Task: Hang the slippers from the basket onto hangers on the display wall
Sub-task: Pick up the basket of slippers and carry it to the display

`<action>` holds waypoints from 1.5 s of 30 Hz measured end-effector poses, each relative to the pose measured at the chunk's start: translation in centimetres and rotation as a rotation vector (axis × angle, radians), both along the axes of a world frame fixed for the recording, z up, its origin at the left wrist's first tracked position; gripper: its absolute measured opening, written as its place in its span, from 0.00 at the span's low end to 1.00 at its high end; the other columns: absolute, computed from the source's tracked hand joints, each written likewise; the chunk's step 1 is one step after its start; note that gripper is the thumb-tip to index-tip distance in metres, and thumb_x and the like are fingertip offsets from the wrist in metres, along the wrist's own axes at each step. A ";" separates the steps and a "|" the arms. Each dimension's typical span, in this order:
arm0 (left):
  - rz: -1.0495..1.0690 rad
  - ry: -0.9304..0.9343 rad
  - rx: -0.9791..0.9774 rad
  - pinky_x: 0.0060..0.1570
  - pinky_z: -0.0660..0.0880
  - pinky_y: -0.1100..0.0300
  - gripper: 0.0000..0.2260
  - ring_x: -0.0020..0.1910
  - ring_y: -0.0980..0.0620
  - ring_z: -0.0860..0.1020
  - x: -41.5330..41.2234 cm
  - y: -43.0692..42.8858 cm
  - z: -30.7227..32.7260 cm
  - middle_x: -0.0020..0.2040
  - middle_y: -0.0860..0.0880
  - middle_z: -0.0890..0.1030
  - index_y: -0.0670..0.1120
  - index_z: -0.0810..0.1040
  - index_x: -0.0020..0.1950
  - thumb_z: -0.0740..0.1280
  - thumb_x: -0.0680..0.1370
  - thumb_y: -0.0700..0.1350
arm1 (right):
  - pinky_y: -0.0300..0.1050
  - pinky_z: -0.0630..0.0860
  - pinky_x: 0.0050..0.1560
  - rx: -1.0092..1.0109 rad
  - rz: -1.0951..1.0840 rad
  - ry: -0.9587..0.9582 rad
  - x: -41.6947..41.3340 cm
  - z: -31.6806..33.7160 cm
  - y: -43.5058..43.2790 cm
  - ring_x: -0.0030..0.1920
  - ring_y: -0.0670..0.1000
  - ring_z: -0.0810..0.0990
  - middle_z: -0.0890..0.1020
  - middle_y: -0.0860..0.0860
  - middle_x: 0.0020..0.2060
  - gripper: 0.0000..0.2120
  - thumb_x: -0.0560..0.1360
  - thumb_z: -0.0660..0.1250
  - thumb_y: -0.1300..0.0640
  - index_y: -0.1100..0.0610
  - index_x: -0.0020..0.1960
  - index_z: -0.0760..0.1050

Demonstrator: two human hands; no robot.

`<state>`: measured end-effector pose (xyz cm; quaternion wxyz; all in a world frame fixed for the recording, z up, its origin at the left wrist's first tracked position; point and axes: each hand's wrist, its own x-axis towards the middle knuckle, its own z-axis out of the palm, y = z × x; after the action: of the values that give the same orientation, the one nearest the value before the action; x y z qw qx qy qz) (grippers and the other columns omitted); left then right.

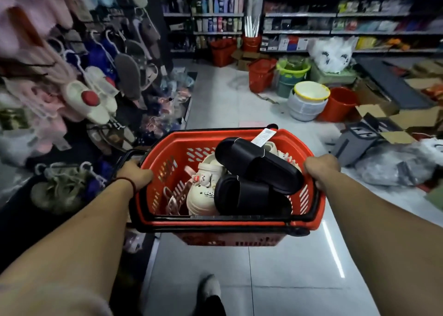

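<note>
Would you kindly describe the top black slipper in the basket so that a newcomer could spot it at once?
Look to the red basket carried in the shop aisle. Inside, beside cream clogs, lie two black slippers. The top black slipper slants across the lower black slipper, with a white tag at its far end.

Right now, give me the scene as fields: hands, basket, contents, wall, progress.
left hand: grips the left rim of the red basket
right hand: grips the right rim
basket: carried between both hands, above the floor tiles
contents: two black slides on top, cream clog with a bear charm, pink hangers
display wall: to the left, hung slippers on hangers
progress: nothing taken out yet
</note>
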<state>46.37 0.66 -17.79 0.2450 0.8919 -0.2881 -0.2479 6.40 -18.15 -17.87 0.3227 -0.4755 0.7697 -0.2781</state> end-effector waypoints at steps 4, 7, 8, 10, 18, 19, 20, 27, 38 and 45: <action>-0.020 0.048 0.021 0.56 0.78 0.47 0.21 0.49 0.38 0.80 4.8 -12.6 0.4 0.53 0.38 0.82 0.44 0.78 0.56 0.71 0.63 0.43 | 0.54 0.82 0.48 -0.001 -0.073 -0.050 3.6 0.6 -10.2 0.44 0.62 0.80 0.81 0.61 0.46 0.07 0.66 0.66 0.64 0.65 0.44 0.74; -0.061 0.035 0.002 0.54 0.79 0.47 0.26 0.48 0.39 0.80 8.3 -21.9 1.0 0.51 0.39 0.82 0.44 0.79 0.56 0.69 0.58 0.46 | 0.51 0.79 0.47 0.008 -0.125 -0.077 5.5 1.3 -17.2 0.44 0.61 0.78 0.79 0.60 0.46 0.08 0.68 0.65 0.64 0.64 0.46 0.74; -0.064 0.030 0.001 0.53 0.79 0.48 0.28 0.47 0.39 0.81 9.1 -24.9 1.2 0.50 0.39 0.82 0.44 0.79 0.57 0.68 0.57 0.46 | 0.51 0.79 0.47 0.018 -0.131 -0.087 6.1 1.4 -19.8 0.44 0.61 0.78 0.79 0.59 0.46 0.09 0.68 0.65 0.63 0.65 0.47 0.74; -0.069 0.037 -0.001 0.53 0.80 0.48 0.29 0.45 0.40 0.81 10.3 -30.1 1.2 0.48 0.40 0.83 0.46 0.79 0.58 0.68 0.57 0.46 | 0.52 0.81 0.48 0.025 -0.143 -0.089 7.2 1.0 -24.8 0.44 0.61 0.79 0.79 0.59 0.46 0.12 0.66 0.66 0.64 0.65 0.48 0.76; 0.083 0.127 -0.042 0.56 0.77 0.49 0.31 0.49 0.39 0.81 12.9 -49.2 -3.4 0.52 0.42 0.81 0.46 0.76 0.62 0.71 0.60 0.53 | 0.48 0.78 0.47 0.056 -0.043 -0.060 12.7 -3.4 -48.0 0.44 0.60 0.79 0.81 0.61 0.47 0.14 0.65 0.68 0.64 0.66 0.50 0.79; 0.126 0.143 -0.024 0.57 0.78 0.47 0.34 0.50 0.39 0.81 13.8 -51.6 -4.4 0.54 0.41 0.82 0.46 0.77 0.63 0.71 0.58 0.55 | 0.50 0.79 0.48 0.082 -0.014 -0.050 13.7 -3.9 -51.8 0.45 0.61 0.79 0.81 0.61 0.46 0.15 0.65 0.68 0.63 0.67 0.50 0.79; 0.157 0.160 -0.018 0.58 0.78 0.46 0.36 0.50 0.39 0.81 14.9 -53.4 -5.5 0.55 0.40 0.82 0.46 0.77 0.63 0.71 0.57 0.56 | 0.52 0.81 0.50 0.100 0.011 -0.034 14.6 -4.1 -54.7 0.46 0.61 0.80 0.81 0.61 0.46 0.15 0.65 0.68 0.63 0.67 0.50 0.79; 0.384 0.220 -0.026 0.61 0.76 0.46 0.35 0.53 0.37 0.80 19.0 -63.6 -7.4 0.57 0.39 0.81 0.46 0.76 0.66 0.68 0.61 0.59 | 0.55 0.82 0.49 0.106 0.231 0.055 22.9 -3.5 -72.0 0.46 0.61 0.81 0.81 0.61 0.45 0.12 0.65 0.69 0.63 0.66 0.48 0.78; 0.683 0.290 -0.001 0.65 0.71 0.44 0.30 0.63 0.32 0.74 28.1 -78.6 -11.5 0.67 0.33 0.74 0.37 0.71 0.71 0.65 0.77 0.58 | 0.57 0.83 0.50 0.162 0.448 0.105 39.4 -8.0 -93.0 0.47 0.62 0.83 0.84 0.61 0.46 0.17 0.61 0.68 0.61 0.66 0.48 0.80; 0.876 0.304 0.021 0.69 0.65 0.49 0.34 0.69 0.34 0.69 31.4 -85.7 -11.8 0.72 0.34 0.69 0.37 0.67 0.74 0.59 0.78 0.62 | 0.55 0.84 0.49 0.212 0.569 0.139 48.4 -9.5 -103.9 0.45 0.62 0.83 0.84 0.61 0.45 0.16 0.60 0.70 0.63 0.65 0.48 0.80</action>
<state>77.82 -85.06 -29.64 0.3570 0.8857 0.1575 -0.2517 54.83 -122.10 -27.41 0.3820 -0.6534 0.6507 -0.0615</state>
